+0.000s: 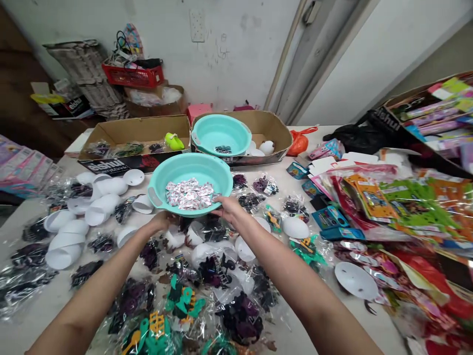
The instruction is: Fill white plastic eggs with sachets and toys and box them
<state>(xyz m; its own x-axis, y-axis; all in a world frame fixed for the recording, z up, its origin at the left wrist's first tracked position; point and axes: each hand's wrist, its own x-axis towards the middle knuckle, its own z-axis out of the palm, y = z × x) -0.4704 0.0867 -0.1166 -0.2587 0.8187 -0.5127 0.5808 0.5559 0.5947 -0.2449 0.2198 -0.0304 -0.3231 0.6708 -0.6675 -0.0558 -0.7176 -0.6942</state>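
A turquoise plastic basin [162, 172] with a heap of small white-and-pink packets [190, 194] in it is held up over the table. My right hand [228, 209] grips its near right rim, thumb on top. My left hand [165, 222] supports the basin from below at the near left, its fingers mostly hidden underneath. White plastic egg shells [103, 209] lie in a cluster to the left of the basin. Under and in front of my arms are bagged dark purple toy parts [240, 315] and bagged green-and-orange toy parts [185, 301].
Behind stand two open cardboard boxes [136, 129]; a second turquoise basin [221, 129] rests on the right one. Colourful packaging [399, 197] is piled on the right, with an orange plastic bag [300, 142] farther back. A red crate [133, 75] sits against the wall.
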